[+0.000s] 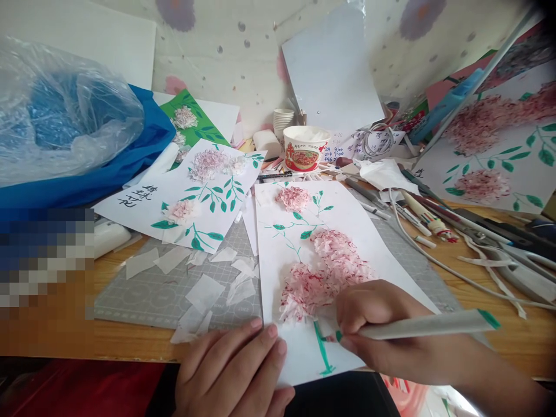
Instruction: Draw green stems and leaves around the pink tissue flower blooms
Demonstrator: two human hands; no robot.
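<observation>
My right hand (pixel 373 324) grips a white marker (pixel 417 326) with a green end, its tip close to a green stem drawn low on a white sheet of paper (pixel 278 341). Pink-tipped tissue flowers (pixel 334 266) are stuck to the sheet, with green leaves drawn higher up. My left hand (pixel 238 370) lies flat at the sheet's lower left edge, fingers stretched out and holding nothing. Torn tissue pieces (pixel 208 292) are scattered on the grey cutting mat (pixel 143 298) beyond it.
A finished-looking flower picture (pixel 125 202) lies at left, near a blue bag with clear plastic (pixel 87 110). A paper bowl (pixel 306 147) stands at the back. Pens, a white cable (pixel 412 243) and scissors (pixel 530 269) crowd the right. Another flower picture (pixel 490 145) leans there.
</observation>
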